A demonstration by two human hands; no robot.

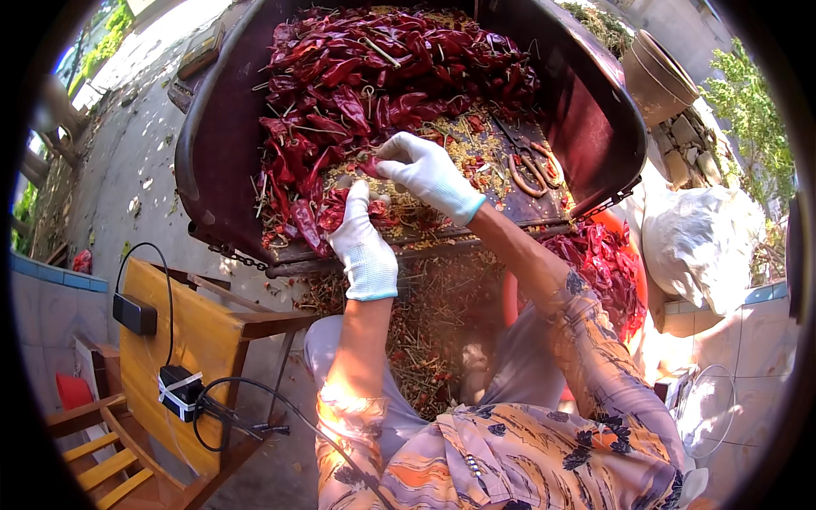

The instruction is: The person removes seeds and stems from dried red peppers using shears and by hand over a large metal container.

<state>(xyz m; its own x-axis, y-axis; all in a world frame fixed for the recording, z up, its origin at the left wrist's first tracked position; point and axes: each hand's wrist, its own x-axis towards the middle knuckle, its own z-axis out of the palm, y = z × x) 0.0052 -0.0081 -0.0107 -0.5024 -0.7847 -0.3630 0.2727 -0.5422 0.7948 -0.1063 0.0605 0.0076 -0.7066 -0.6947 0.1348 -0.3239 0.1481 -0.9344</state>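
Note:
Dried red chili peppers [357,70] are heaped at the back and left of a dark red metal cart bed [220,146]. My left hand [366,245], in a white knit glove, is closed around red chili pieces near the bed's front edge. Just above and to the right, my right hand [427,175], gloved alike, pinches a small red piece of chili between thumb and fingers. Yellow seeds [475,153] are scattered on the bed. Scissors [532,162] with orange-brown handles lie at the bed's right side, touched by neither hand.
An orange-red tub [637,255] of red chilies stands below the bed's right corner, beside a stuffed white sack [698,242]. Stems and scraps [421,344] cover the ground between my legs. At left, a wooden chair [182,357] carries a black box and cables. Chains [239,256] hang at the bed's corners.

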